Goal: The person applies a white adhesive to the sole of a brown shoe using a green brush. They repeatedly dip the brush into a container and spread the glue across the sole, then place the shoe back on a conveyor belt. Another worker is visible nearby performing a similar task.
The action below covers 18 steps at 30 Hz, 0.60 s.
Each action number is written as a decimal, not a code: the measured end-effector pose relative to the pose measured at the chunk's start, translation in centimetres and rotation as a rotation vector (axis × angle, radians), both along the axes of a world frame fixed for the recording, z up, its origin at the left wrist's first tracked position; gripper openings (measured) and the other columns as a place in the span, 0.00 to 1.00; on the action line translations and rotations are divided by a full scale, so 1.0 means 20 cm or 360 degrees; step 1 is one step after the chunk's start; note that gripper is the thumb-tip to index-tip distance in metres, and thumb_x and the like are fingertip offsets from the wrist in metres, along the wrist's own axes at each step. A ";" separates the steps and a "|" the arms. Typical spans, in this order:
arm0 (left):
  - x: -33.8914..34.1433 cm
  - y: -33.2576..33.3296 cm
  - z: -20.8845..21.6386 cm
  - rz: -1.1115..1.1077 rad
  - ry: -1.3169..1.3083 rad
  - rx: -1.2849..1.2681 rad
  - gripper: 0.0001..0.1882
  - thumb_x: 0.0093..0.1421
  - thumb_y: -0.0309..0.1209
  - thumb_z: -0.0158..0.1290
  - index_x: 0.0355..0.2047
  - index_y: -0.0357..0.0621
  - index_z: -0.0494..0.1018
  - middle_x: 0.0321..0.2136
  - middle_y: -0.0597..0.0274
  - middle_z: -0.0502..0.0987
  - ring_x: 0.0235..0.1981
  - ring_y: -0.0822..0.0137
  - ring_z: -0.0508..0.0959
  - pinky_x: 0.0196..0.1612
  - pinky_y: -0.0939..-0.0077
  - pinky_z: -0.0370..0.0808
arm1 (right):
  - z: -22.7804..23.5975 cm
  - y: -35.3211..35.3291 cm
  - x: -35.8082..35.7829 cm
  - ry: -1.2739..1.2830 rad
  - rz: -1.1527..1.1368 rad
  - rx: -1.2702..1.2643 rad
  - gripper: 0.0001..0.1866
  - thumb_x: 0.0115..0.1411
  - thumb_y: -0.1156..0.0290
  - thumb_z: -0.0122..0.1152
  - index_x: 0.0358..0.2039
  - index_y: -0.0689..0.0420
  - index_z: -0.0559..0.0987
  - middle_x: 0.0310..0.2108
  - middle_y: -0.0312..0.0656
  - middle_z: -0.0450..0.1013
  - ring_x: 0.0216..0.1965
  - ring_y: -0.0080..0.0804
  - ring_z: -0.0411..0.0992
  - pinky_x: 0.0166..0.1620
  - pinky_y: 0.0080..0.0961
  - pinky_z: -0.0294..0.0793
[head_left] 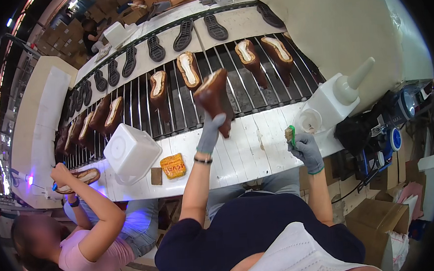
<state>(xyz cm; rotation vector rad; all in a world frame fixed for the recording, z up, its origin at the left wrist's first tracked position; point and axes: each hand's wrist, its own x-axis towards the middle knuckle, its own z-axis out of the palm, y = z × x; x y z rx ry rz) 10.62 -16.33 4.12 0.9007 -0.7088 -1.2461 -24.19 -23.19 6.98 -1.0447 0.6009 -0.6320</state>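
My left hand (211,133), in a grey glove, grips a brown boot upper (214,98) by its narrow end and lifts it over the edge of the roller conveyor (183,105). Its sole side points up and away. In my right hand (307,152), also gloved, is a small brush (290,133) with a green handle, bristles upward. Beside that hand, a round white cup (309,121) is joined to a white plastic bottle (331,98) with a long nozzle. Several more boot uppers (189,70) lie on the metal bars, pale undersides up.
Black soles (183,36) line a belt behind the bars. A white plastic container (131,151), a brown block (156,176) and a yellow package (172,166) stand on the white ledge (248,156). At left a co-worker (97,242) holds another upper. Cardboard boxes (376,220) are at lower right.
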 end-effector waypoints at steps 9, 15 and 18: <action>0.26 -0.64 -0.56 0.1088 -0.1189 0.0546 0.58 0.59 0.51 0.56 0.69 0.30 0.30 0.56 0.27 0.68 0.57 0.37 0.71 0.59 0.61 0.66 | 0.11 -0.05 0.21 0.0299 -0.0136 -0.0190 0.13 0.63 0.69 0.59 0.42 0.66 0.82 0.26 0.36 0.75 0.19 0.12 0.60 0.21 0.12 0.56; 0.01 -0.38 -0.48 0.0743 -0.1637 0.0348 0.47 0.60 0.45 0.56 0.69 0.34 0.45 0.58 0.33 0.68 0.59 0.39 0.69 0.61 0.60 0.65 | -0.04 -0.64 0.53 0.0707 -0.0808 -0.0862 0.22 0.56 0.57 0.69 0.42 0.62 0.83 0.29 0.37 0.78 0.30 0.26 0.74 0.36 0.27 0.72; -0.05 -0.20 -0.38 0.0699 -0.1837 0.0134 0.37 0.62 0.38 0.56 0.66 0.35 0.56 0.61 0.37 0.66 0.62 0.42 0.65 0.64 0.59 0.63 | -0.11 -1.06 0.68 0.1391 -0.1239 -0.1164 0.26 0.50 0.49 0.71 0.39 0.59 0.83 0.33 0.48 0.79 0.35 0.42 0.77 0.42 0.36 0.74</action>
